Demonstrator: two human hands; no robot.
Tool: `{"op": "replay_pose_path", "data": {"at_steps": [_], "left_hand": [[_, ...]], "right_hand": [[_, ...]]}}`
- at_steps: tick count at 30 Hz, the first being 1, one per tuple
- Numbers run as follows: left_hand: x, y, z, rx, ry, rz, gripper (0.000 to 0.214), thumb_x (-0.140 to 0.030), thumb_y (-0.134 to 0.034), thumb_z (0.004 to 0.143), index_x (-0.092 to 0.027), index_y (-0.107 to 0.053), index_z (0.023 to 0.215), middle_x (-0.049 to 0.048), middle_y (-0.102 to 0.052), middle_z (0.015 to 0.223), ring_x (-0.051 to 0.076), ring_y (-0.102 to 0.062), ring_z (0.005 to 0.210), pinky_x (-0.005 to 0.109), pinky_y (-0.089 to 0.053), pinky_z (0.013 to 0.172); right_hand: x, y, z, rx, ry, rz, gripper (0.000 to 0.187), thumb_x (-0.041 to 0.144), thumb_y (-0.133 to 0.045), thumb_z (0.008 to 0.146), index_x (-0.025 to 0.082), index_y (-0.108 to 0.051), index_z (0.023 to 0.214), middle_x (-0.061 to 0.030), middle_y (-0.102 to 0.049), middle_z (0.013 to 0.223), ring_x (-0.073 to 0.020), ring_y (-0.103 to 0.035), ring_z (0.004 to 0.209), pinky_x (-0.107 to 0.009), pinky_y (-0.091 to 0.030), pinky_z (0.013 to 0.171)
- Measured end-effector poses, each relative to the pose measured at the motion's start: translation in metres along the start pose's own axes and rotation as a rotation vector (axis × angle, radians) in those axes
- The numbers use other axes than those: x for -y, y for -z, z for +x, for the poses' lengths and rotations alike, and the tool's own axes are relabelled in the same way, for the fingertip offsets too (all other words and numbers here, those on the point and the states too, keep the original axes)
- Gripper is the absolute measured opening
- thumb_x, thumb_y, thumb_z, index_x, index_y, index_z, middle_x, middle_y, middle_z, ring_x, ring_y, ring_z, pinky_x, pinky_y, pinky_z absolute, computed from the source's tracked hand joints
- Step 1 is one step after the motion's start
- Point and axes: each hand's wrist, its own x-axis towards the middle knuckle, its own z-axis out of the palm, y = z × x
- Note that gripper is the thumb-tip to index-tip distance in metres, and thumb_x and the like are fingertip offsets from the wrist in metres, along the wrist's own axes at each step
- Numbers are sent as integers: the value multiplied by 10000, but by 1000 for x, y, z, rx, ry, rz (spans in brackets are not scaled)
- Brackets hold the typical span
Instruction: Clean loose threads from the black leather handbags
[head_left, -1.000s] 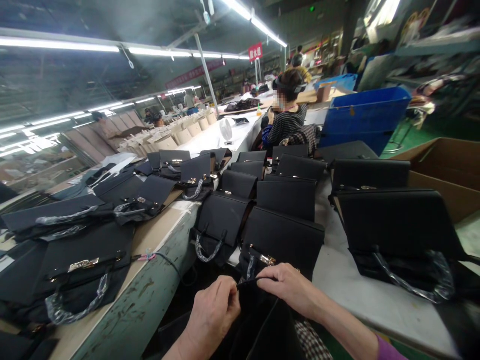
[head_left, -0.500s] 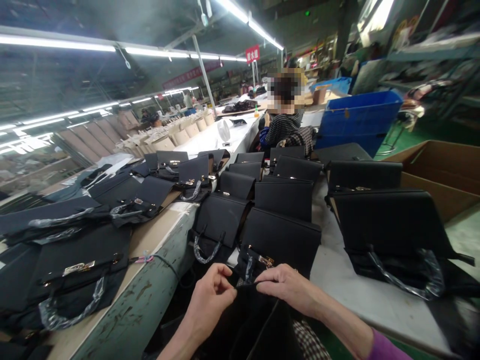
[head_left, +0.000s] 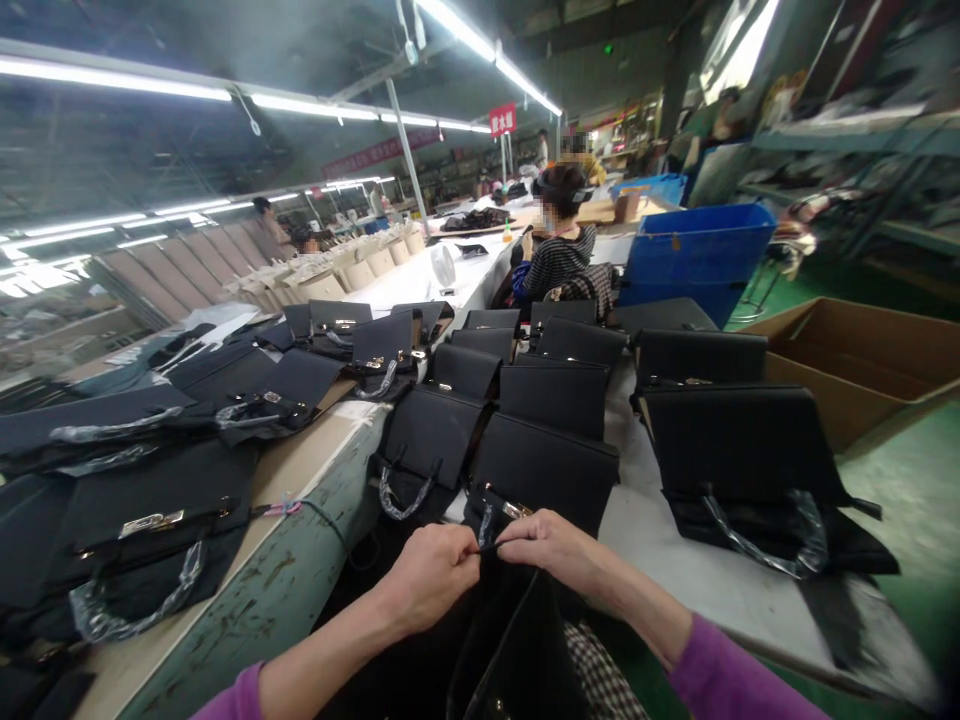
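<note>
My left hand [head_left: 431,577] and my right hand [head_left: 551,548] meet at the bottom middle, both pinched on the top edge of a black bag [head_left: 517,650] that rests in my lap. The fingertips of the two hands nearly touch on a thin black strip of it. Just beyond the hands a black handbag [head_left: 544,470] with a gold clasp and a plastic-wrapped handle hangs over the table edge. Purple sleeves cover both forearms.
Several black handbags lie in rows on the white table [head_left: 720,590] and on the left bench [head_left: 300,470]. A seated person in a striped top [head_left: 559,255] works further back. A blue bin [head_left: 697,255] and an open cardboard box [head_left: 862,355] stand at the right.
My hands have drawn closer together on the bag's edge and moved slightly up and left. The view has shifted, showing more of my forearms and sleeves.
</note>
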Motion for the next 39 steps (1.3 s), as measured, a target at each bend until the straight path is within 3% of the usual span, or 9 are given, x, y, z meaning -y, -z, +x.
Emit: {"op": "replay_pose_path", "data": {"at_steps": [7, 11, 13, 17, 20, 25, 28, 32, 39], "left_hand": [[21, 1, 23, 117, 129, -41, 92, -193, -570, 678, -162, -646, 637, 5, -623, 604, 175, -574, 611, 244, -344, 549], [34, -3, 29, 180, 98, -154, 114, -223, -615, 647, -155, -672, 719, 7, -645, 658, 206, -602, 679, 260, -421, 611], [37, -8, 26, 186, 43, -227, 264, -202, -636, 634, -165, -686, 891, 25, -689, 828, 227, -619, 823, 283, -452, 735], [36, -10, 16, 331, -49, -432, 478, -172, -666, 618, -189, -635, 1094, 21, -692, 991, 217, -626, 936, 283, -472, 826], [36, 1, 13, 475, -52, -562, 382, -167, -669, 590, -163, -655, 972, -3, -690, 859, 196, -637, 801, 272, -498, 731], [46, 39, 9, 566, 0, -645, 349, -113, -676, 519, -171, -661, 863, -38, -663, 731, 154, -596, 650, 235, -470, 591], [58, 57, -3, 637, 60, -637, 363, -109, -703, 501, -178, -678, 856, -33, -666, 693, 150, -589, 592, 235, -466, 538], [71, 59, -19, 719, 124, -610, 368, -128, -733, 502, -192, -699, 863, -26, -686, 696, 162, -616, 586, 247, -484, 542], [57, 56, -13, 682, 16, -429, 561, -175, -806, 527, -253, -680, 1069, -2, -713, 1009, 241, -647, 938, 304, -510, 789]], "right_hand": [[54, -5, -16, -284, 92, -335, 324, 368, -412, 986, 192, -666, 1082, -81, -668, 1123, -229, -563, 1066, -352, -394, 927], [66, -74, -52, -237, 697, -552, 253, 417, -440, 994, 272, -616, 1105, 24, -695, 1060, -160, -568, 1073, -360, -293, 1081], [54, -112, -62, -445, 877, -659, 197, 354, -475, 987, 267, -636, 913, 49, -683, 857, -168, -584, 996, -420, -201, 1133], [42, -133, -76, -589, 715, -703, 214, 395, -564, 924, 235, -604, 788, 25, -593, 746, -173, -550, 804, -502, -223, 1112], [60, -110, -95, -530, 584, -650, 340, 542, -610, 862, 207, -581, 811, -4, -591, 785, -203, -539, 831, -519, -289, 1075], [79, -71, -120, -426, 466, -565, 154, 313, -618, 904, 199, -548, 827, -25, -593, 854, -206, -528, 856, -371, -477, 823], [62, -52, -125, -379, 370, -449, 18, 234, -575, 918, 219, -568, 925, -39, -593, 970, -203, -556, 931, -320, -506, 796], [24, -32, -124, -426, 156, -243, 343, 274, -586, 872, 226, -553, 1210, -100, -517, 1291, -249, -517, 1195, -369, -487, 975], [8, -30, -127, -68, -159, 171, 373, 422, -548, 899, 203, -671, 1174, -51, -728, 987, -256, -666, 904, -320, -546, 798]]}}
